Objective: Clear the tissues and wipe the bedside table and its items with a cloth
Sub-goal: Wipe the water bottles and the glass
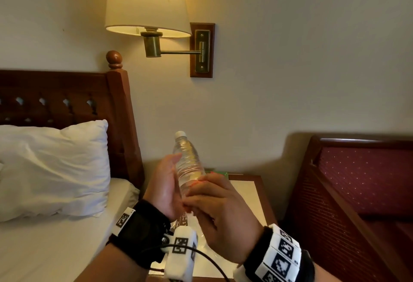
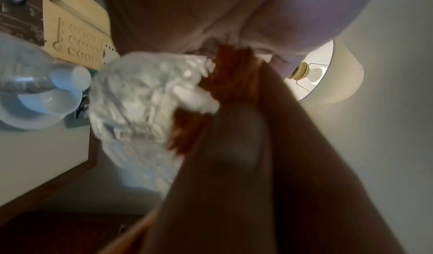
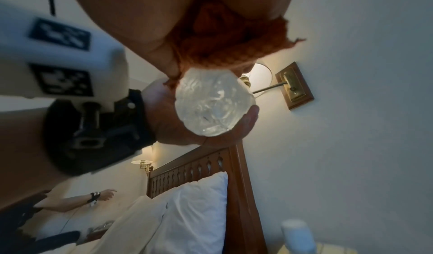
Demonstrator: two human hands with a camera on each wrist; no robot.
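Orange knitted cloth [image 3: 225,41], bunched in the palm of the right hand [image 1: 221,212], lies pressed against the lower body of a clear ribbed plastic water bottle with a white cap [image 1: 188,163], which is held upright in the air above the bedside table [image 1: 252,192]. Right fingers curl round cloth and bottle together. The left hand [image 1: 164,186] supports the bottle from the other side, palm against its wall, fingers straight and close together along it; the right wrist view shows the bottle's base cradled in that palm. On the cream tabletop with its dark wooden rim stand a second capped bottle [image 2: 25,67], a white saucer [image 2: 35,109] and a beige push-button telephone [image 2: 77,35]; a green object at the table's back edge is too hidden to identify. A lit wall lamp with cream shade [image 1: 146,2] hangs above, with a carved wooden headboard [image 1: 62,98] and white pillow [image 1: 53,167] to the left.
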